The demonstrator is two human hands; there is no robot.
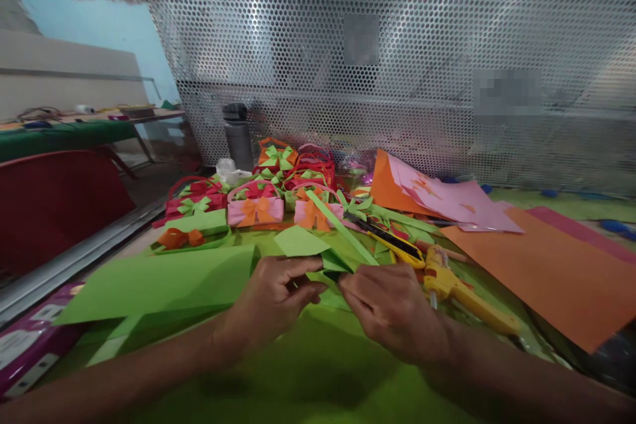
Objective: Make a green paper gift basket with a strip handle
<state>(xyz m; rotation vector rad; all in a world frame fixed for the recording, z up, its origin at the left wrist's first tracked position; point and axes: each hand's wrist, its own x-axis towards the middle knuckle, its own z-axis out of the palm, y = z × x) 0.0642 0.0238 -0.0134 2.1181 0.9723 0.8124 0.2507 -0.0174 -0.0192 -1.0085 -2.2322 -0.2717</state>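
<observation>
My left hand (275, 298) and my right hand (390, 308) meet over the green table covering, both pinching a small folded piece of green paper (311, 245) between fingertips. A long green paper strip (342, 228) sticks up and back from the fold. A large green paper sheet (159, 281) lies just left of my left hand. A yellow glue gun (462, 291) rests close to the right of my right hand.
Several paper baskets with bows (256, 205) in pink, red, orange and green stand behind. A yellow utility knife (392, 242), orange sheet (551, 271) and pink sheets (447, 202) lie right. A grey bottle (238, 136) stands before a perforated metal panel (397, 66). A purple box (30, 344) sits far left.
</observation>
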